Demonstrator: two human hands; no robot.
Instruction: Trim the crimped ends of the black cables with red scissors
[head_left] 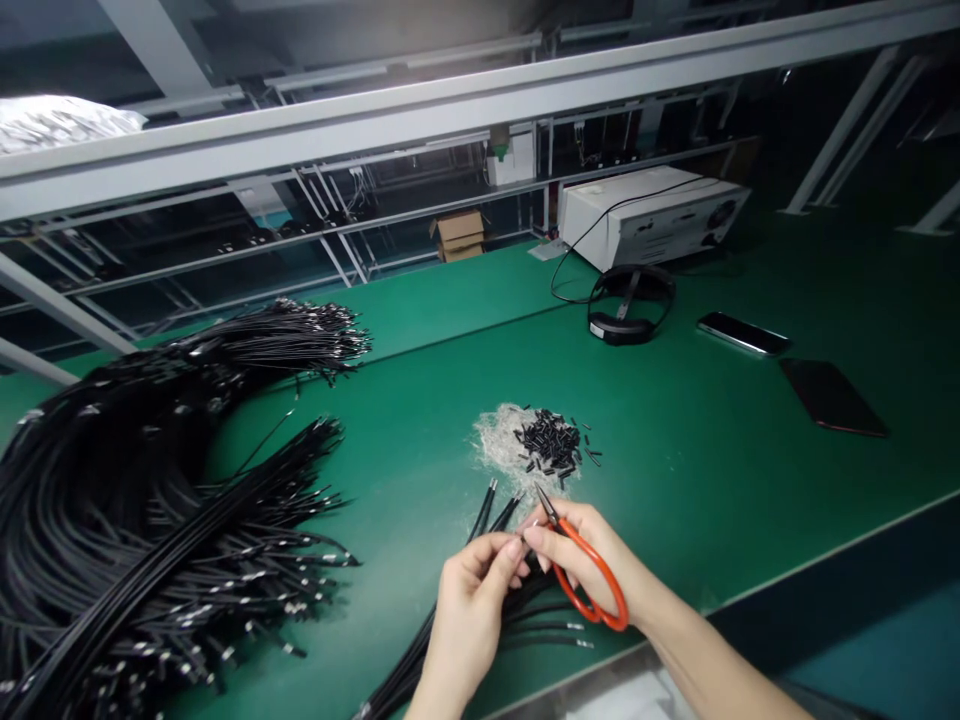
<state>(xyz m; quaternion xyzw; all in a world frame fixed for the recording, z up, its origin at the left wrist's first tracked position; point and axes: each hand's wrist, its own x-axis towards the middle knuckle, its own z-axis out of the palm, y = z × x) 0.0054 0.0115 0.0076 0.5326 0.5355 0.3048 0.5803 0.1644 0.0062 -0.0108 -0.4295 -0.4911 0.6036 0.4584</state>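
Note:
My left hand (469,605) pinches a small bunch of black cables (491,510) whose stripped ends point up and away from me. My right hand (592,560) holds orange-handled snips (581,570), their blades beside the cable ends, and its fingertips meet the left hand's at the cables. More black cables (540,630) trail under both hands toward the table's near edge. Just beyond the hands lies a pile of short black sleeve offcuts (551,445) on a patch of pale fibre scraps (499,440).
A big heap of black cables (135,500) with stripped ends fills the left of the green table (712,470). At the back right stand a white machine (649,215), a black headset (630,305), a phone (742,333) and a dark tablet (832,397). A cardboard box (459,235) sits behind.

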